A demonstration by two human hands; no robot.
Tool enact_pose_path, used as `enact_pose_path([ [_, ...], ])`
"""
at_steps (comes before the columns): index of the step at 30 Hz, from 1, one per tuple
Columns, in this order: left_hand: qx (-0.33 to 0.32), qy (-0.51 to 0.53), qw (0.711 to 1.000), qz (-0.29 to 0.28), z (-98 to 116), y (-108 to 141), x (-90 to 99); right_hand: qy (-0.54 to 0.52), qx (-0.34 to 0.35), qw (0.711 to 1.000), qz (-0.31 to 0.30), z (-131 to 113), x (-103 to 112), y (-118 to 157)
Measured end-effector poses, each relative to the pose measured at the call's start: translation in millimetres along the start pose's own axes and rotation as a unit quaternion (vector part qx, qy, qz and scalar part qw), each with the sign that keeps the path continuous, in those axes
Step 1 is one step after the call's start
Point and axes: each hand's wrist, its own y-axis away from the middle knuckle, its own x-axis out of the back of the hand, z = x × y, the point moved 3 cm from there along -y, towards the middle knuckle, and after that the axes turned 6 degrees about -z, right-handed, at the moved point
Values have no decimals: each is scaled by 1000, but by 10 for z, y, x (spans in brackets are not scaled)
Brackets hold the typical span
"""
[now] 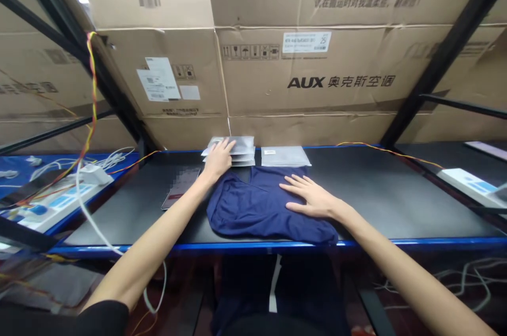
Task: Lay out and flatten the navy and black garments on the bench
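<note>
Item one, as I log it: a crumpled navy-blue fabric garment [261, 209] lying at the front edge of the black tabletop [388, 193], with my right hand [311, 197] flat on it, fingers [293, 184] spread. Item two: a stack of clear plastic bags [240, 150] at the tabletop's back, my left hand [219, 159] resting on it, fingers loosely open, pinching nothing. Beside it I note a single flat plastic bag [285, 156], a dark phone [181, 187] and stacked brown cardboard boxes [301, 72] behind.

A garment [261, 206] lies on the counter [376, 193] near its front edge. Behind it, a stack of bags [237, 150] sits to the left and a single bag [284, 156] to the right, before the cardboard boxes [317, 77]. A phone [180, 188] lies left of the garment. Power strips [55, 201] lie further left.
</note>
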Motion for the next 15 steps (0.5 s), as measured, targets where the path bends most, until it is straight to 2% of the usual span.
enact_pose_path([
  [4,-26,5,999,32,-29,-19,15,-17,5,1000,10,19,19,15],
  [7,-48,20,997,59,122,74,86,-29,11,999,38,102,52,45],
  [12,-125,21,989,73,692,385,219,11,-30,995,91,306,84,117],
  [15,-187,14,981,48,1059,581,207,27,-53,994,94,370,72,160],
])
